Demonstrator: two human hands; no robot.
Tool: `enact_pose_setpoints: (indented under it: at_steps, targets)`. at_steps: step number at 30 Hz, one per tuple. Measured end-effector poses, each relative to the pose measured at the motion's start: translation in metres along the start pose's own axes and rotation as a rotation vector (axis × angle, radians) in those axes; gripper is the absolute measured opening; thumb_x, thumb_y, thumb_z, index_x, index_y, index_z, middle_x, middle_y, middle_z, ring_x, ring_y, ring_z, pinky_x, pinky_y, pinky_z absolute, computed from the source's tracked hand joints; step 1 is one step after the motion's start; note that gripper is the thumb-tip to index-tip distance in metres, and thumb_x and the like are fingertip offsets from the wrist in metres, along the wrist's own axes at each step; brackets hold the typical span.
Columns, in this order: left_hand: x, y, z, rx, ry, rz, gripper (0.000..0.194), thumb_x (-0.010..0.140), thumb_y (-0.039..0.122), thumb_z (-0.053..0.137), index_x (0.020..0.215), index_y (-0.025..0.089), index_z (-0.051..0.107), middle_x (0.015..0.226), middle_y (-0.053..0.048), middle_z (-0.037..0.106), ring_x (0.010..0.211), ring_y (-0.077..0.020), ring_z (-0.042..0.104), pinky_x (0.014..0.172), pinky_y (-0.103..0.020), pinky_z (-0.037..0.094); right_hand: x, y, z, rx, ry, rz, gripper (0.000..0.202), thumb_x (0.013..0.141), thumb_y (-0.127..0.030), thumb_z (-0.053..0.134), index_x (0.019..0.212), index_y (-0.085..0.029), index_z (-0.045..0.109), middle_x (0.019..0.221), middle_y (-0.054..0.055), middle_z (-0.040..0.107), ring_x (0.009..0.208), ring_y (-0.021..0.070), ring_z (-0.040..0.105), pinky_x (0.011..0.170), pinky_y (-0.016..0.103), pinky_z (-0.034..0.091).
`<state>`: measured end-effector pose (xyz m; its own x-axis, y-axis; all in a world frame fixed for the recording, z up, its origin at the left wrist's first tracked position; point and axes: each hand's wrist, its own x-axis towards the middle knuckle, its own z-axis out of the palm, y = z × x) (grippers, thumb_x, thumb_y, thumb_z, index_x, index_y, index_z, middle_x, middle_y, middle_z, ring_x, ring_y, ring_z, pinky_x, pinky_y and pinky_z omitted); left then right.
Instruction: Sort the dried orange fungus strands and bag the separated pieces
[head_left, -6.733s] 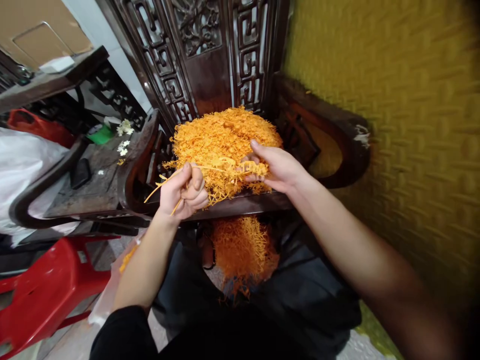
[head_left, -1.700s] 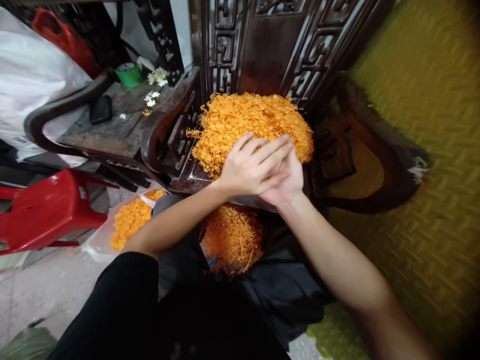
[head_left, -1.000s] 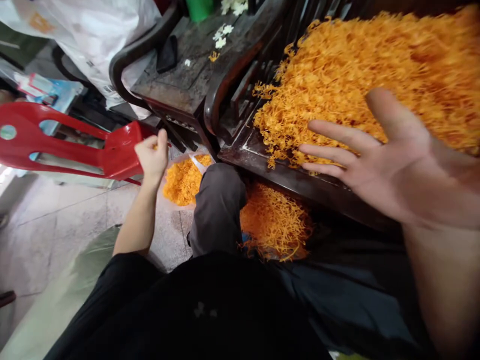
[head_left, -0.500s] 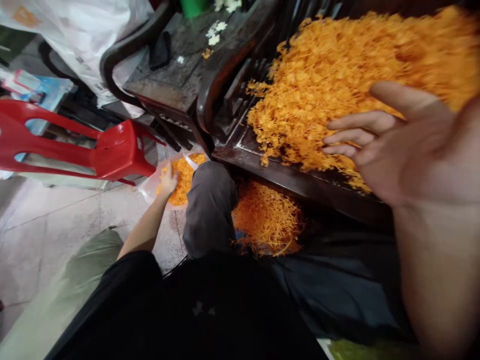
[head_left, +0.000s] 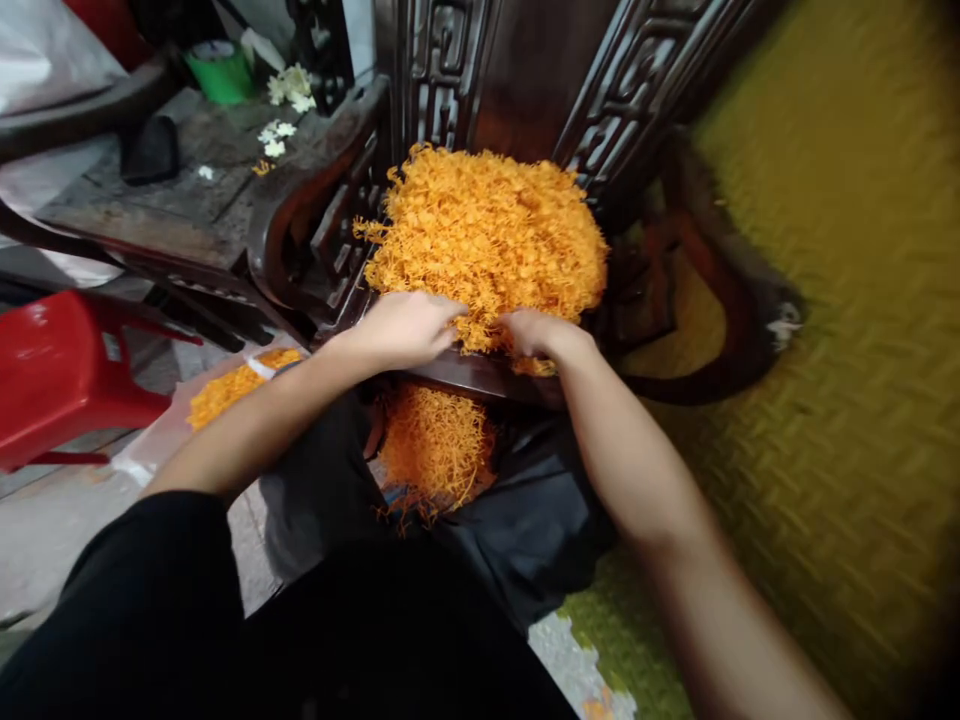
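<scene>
A big heap of orange flowers (head_left: 495, 220) with thin curly strands lies on the seat of a dark carved wooden chair (head_left: 480, 372). My left hand (head_left: 409, 328) is at the front left of the heap, its fingers curled down and in; what they hold, if anything, is hidden. At the front right, my right hand (head_left: 551, 335) has its fingers bent into the flowers, closed on some of them, with the fingertips partly covered. Between my knees, under the seat edge, sits a container of stringy orange bits (head_left: 435, 450). A clear plastic bag (head_left: 169, 425) with orange pieces stands to the left.
A red plastic chair (head_left: 45, 370) is at far left. On a dark wooden table (head_left: 150, 225) are a green tape roll (head_left: 221, 72), a black phone-like object (head_left: 150, 150) and several white flowers (head_left: 289, 90). Yellow-green matting (head_left: 825, 250) covers the right side.
My left hand has come from the plastic bag to the heap's front edge. My right hand, spread over the heap before, is now down among the flowers. The view has swung right.
</scene>
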<state>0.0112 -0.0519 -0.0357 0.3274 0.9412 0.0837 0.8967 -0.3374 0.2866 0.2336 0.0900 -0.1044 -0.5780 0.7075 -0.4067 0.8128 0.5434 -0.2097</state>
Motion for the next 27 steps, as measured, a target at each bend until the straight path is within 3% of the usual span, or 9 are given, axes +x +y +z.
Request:
enact_pose_setpoints:
  at_steps: [3, 5, 7, 12, 15, 18, 20, 23, 27]
  targets:
    - [0.056, 0.009, 0.043, 0.069, -0.326, 0.07, 0.064, 0.091, 0.037, 0.063, 0.153, 0.023, 0.053, 0.148, -0.017, 0.063, 0.128, -0.0359, 0.063, 0.106, -0.05, 0.05, -0.001, 0.002, -0.007, -0.034, -0.022, 0.066, 0.055, 0.069, -0.009, 0.084, 0.124, -0.016, 0.078, 0.107, 0.016, 0.079, 0.09, 0.0275, 0.073, 0.076, 0.033, 0.054]
    - [0.076, 0.005, 0.068, 0.114, -0.398, 0.065, 0.076, 0.088, 0.044, 0.071, 0.158, 0.024, 0.047, 0.158, -0.018, 0.053, 0.141, -0.0405, 0.052, 0.114, -0.055, 0.043, -0.006, 0.003, -0.014, -0.032, 0.006, 0.075, 0.04, 0.079, -0.021, 0.08, 0.119, -0.019, 0.079, 0.103, 0.012, 0.08, 0.088, 0.0247, 0.072, 0.076, 0.031, 0.053]
    - [0.087, -0.002, 0.08, 0.098, -0.405, 0.063, 0.083, 0.088, 0.046, 0.073, 0.161, 0.027, 0.04, 0.156, -0.018, 0.055, 0.14, -0.0402, 0.053, 0.114, -0.055, 0.042, -0.014, 0.004, -0.021, -0.029, 0.081, 0.091, 0.026, 0.091, -0.032, 0.068, 0.111, -0.02, 0.081, 0.102, 0.011, 0.079, 0.092, 0.0247, 0.071, 0.082, 0.032, 0.052]
    - [0.106, -0.014, 0.065, -0.061, -0.199, 0.014, 0.065, 0.094, 0.06, 0.061, 0.144, 0.019, 0.056, 0.13, -0.018, 0.072, 0.121, -0.0353, 0.066, 0.108, -0.05, 0.045, -0.034, 0.0, -0.035, -0.045, 0.333, 0.169, 0.035, 0.101, -0.033, 0.048, 0.115, -0.016, 0.075, 0.126, 0.02, 0.07, 0.119, 0.0346, 0.061, 0.097, 0.043, 0.049]
    - [0.114, -0.019, 0.055, -0.124, -0.107, 0.013, 0.076, 0.09, 0.071, 0.059, 0.143, 0.018, 0.055, 0.136, -0.018, 0.069, 0.124, -0.0361, 0.064, 0.109, -0.05, 0.044, -0.037, 0.003, -0.041, 0.058, 0.575, 0.156, 0.032, 0.101, -0.034, 0.045, 0.11, -0.017, 0.071, 0.133, 0.02, 0.063, 0.126, 0.035, 0.055, 0.103, 0.046, 0.046]
    - [0.119, -0.025, 0.054, -0.167, -0.017, 0.022, 0.088, 0.085, 0.074, 0.064, 0.151, 0.017, 0.049, 0.148, -0.02, 0.061, 0.132, -0.0387, 0.059, 0.11, -0.05, 0.044, -0.032, 0.013, -0.049, 0.304, 0.78, 0.091, 0.033, 0.1, -0.041, 0.042, 0.104, -0.018, 0.065, 0.126, 0.017, 0.065, 0.121, 0.028, 0.058, 0.107, 0.04, 0.046]
    - [0.122, -0.029, 0.055, -0.202, 0.033, 0.029, 0.089, 0.085, 0.071, 0.067, 0.154, 0.018, 0.046, 0.151, -0.018, 0.058, 0.134, -0.0372, 0.057, 0.112, -0.049, 0.043, -0.026, 0.02, -0.057, 0.531, 0.872, 0.113, 0.046, 0.097, -0.059, 0.037, 0.105, -0.02, 0.061, 0.116, 0.015, 0.068, 0.114, 0.0263, 0.062, 0.1, 0.038, 0.05]
    - [0.124, -0.035, 0.055, -0.233, 0.076, 0.046, 0.074, 0.091, 0.058, 0.067, 0.152, 0.022, 0.048, 0.15, -0.014, 0.06, 0.132, -0.0327, 0.06, 0.111, -0.044, 0.044, -0.016, 0.028, -0.075, 0.835, 1.006, 0.107, 0.061, 0.083, -0.08, 0.04, 0.102, -0.024, 0.057, 0.107, 0.013, 0.069, 0.107, 0.029, 0.064, 0.087, 0.041, 0.054]
    - [0.125, -0.039, 0.054, -0.229, 0.098, 0.037, 0.058, 0.094, 0.047, 0.064, 0.145, 0.022, 0.053, 0.143, -0.012, 0.066, 0.124, -0.0306, 0.065, 0.104, -0.041, 0.048, -0.006, 0.037, -0.103, 0.979, 1.076, -0.001, 0.052, 0.075, -0.073, 0.049, 0.095, -0.026, 0.057, 0.104, 0.014, 0.07, 0.111, 0.0313, 0.063, 0.089, 0.051, 0.054]
